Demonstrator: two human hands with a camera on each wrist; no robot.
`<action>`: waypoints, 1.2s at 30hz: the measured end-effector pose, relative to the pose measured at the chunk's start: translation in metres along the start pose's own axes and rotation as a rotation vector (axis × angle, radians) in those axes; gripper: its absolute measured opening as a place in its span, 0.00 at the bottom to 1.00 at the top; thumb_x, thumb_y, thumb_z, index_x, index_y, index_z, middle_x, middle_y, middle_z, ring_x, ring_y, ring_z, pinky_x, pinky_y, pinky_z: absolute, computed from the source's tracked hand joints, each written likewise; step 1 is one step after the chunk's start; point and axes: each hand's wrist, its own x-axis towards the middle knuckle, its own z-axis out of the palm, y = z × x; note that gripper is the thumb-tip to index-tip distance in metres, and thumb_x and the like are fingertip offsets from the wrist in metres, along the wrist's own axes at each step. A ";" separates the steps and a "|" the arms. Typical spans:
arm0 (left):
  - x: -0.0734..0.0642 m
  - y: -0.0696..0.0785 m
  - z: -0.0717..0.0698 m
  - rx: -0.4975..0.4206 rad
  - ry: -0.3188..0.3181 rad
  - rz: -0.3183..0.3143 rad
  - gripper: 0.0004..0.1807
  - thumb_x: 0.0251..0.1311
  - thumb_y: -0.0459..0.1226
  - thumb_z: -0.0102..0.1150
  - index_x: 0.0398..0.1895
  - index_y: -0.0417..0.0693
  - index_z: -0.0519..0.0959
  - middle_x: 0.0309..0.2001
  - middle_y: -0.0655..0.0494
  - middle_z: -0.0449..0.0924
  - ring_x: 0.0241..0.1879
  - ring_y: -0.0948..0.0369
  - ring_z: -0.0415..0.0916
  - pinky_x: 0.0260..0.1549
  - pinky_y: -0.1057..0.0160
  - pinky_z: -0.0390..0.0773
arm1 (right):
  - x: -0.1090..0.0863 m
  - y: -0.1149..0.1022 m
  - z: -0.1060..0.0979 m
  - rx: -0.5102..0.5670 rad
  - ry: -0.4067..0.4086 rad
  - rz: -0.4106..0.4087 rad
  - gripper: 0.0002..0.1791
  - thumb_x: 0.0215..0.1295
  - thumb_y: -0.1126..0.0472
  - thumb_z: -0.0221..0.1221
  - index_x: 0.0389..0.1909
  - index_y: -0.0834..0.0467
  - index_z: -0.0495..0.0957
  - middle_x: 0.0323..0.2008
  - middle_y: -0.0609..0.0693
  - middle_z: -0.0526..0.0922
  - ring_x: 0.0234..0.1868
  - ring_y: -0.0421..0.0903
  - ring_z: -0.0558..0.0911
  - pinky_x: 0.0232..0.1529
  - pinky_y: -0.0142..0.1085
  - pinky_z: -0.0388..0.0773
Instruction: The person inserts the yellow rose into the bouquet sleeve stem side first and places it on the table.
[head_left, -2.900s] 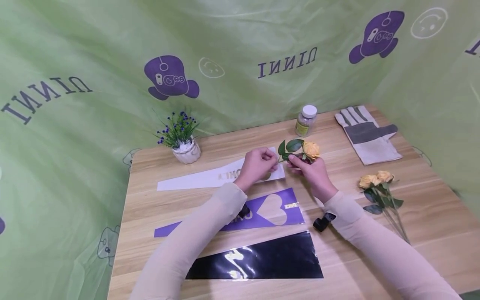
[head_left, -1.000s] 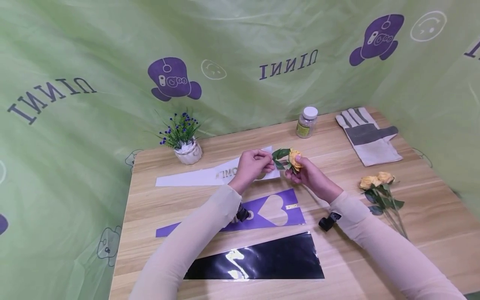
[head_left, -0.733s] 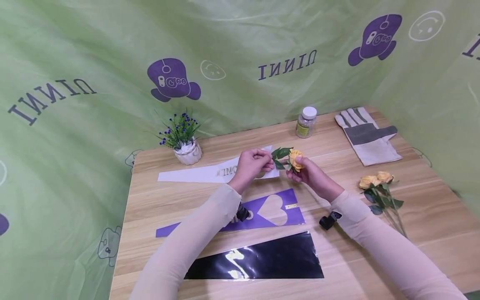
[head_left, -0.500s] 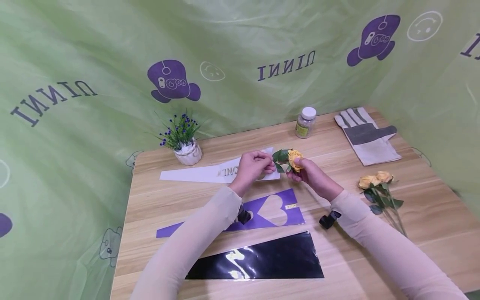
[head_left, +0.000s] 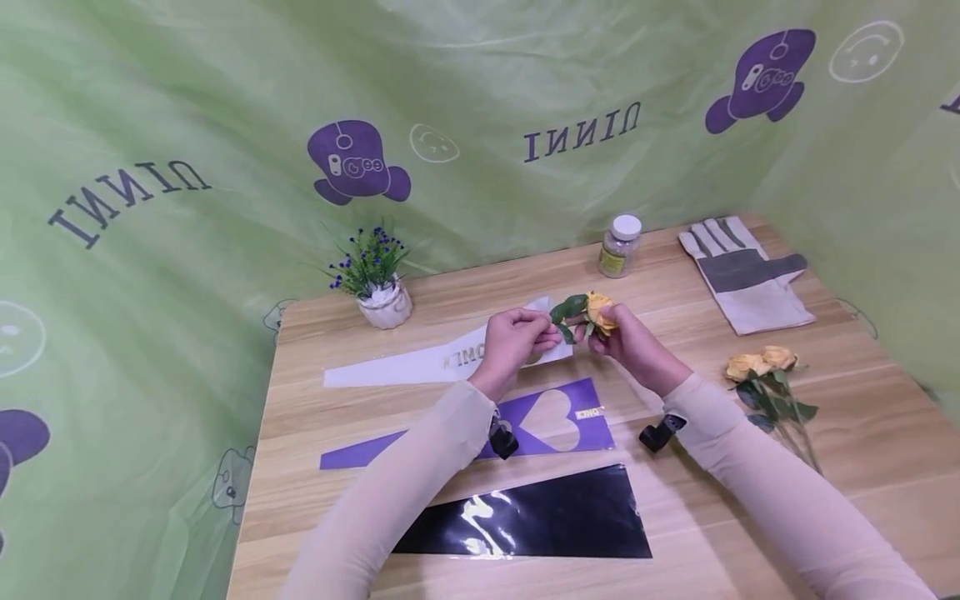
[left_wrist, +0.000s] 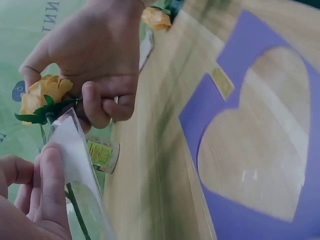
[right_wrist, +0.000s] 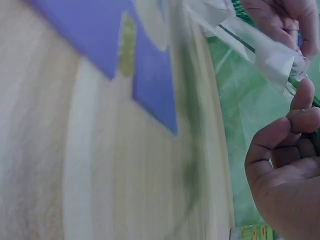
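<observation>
My right hand (head_left: 637, 346) holds a yellow rose (head_left: 600, 311), its thumb on the bloom and the other fingers curled beneath. My left hand (head_left: 517, 343) pinches the wide open end of a white flower sleeve (head_left: 397, 368), with gold lettering and a see-through face. In the left wrist view, the green stem (left_wrist: 77, 212) runs down inside the sleeve, and the bloom sits outside at its mouth. Dark green leaves (head_left: 567, 308) spread between both hands at that mouth. The left fingers cover part of the sleeve's opening.
A purple sleeve (head_left: 600, 433) with a heart window and a black glossy sleeve (head_left: 555, 517) lie nearer the front. More yellow roses (head_left: 757, 362) lie at right. Behind stand a potted plant (head_left: 385, 307), a lidded jar (head_left: 618, 248) and a work glove (head_left: 757, 296).
The rose has moved left to the white sleeve's mouth since the oldest frame, and my right hand has shifted onto the bloom. Lately the sleeve's narrow end has dipped toward the front.
</observation>
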 end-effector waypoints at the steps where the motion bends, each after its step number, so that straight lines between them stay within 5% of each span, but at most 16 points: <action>1: 0.000 0.000 0.001 -0.022 0.002 0.001 0.05 0.62 0.23 0.61 0.39 0.31 0.83 0.32 0.38 0.85 0.27 0.55 0.86 0.35 0.59 0.87 | 0.000 0.000 -0.001 0.042 0.003 -0.008 0.23 0.78 0.52 0.35 0.54 0.64 0.72 0.34 0.53 0.81 0.26 0.43 0.68 0.32 0.35 0.68; 5: 0.002 -0.003 0.003 -0.068 0.014 -0.003 0.04 0.62 0.22 0.61 0.38 0.32 0.83 0.32 0.37 0.85 0.26 0.55 0.86 0.35 0.58 0.87 | 0.000 0.000 -0.005 0.145 0.037 -0.025 0.21 0.79 0.54 0.32 0.54 0.61 0.70 0.38 0.56 0.83 0.25 0.44 0.66 0.33 0.36 0.68; 20: 0.000 -0.003 0.006 -0.122 0.020 0.031 0.05 0.62 0.22 0.60 0.39 0.32 0.82 0.33 0.36 0.85 0.30 0.54 0.87 0.38 0.58 0.86 | 0.001 -0.006 -0.001 -0.055 0.059 0.035 0.16 0.77 0.57 0.43 0.52 0.63 0.70 0.36 0.56 0.77 0.31 0.43 0.71 0.34 0.34 0.72; 28: 0.001 0.000 -0.001 -0.078 0.003 0.059 0.04 0.63 0.23 0.60 0.40 0.31 0.82 0.33 0.36 0.85 0.29 0.54 0.86 0.37 0.57 0.87 | -0.005 -0.008 -0.005 -0.106 0.116 0.032 0.07 0.75 0.59 0.56 0.45 0.58 0.80 0.40 0.51 0.78 0.44 0.49 0.76 0.50 0.42 0.78; 36: -0.001 0.004 -0.002 0.027 -0.022 0.109 0.04 0.62 0.24 0.62 0.39 0.32 0.83 0.32 0.39 0.85 0.28 0.55 0.86 0.35 0.58 0.87 | -0.006 -0.011 -0.003 -0.327 0.127 -0.004 0.22 0.70 0.59 0.64 0.56 0.71 0.78 0.39 0.50 0.85 0.40 0.46 0.80 0.47 0.40 0.81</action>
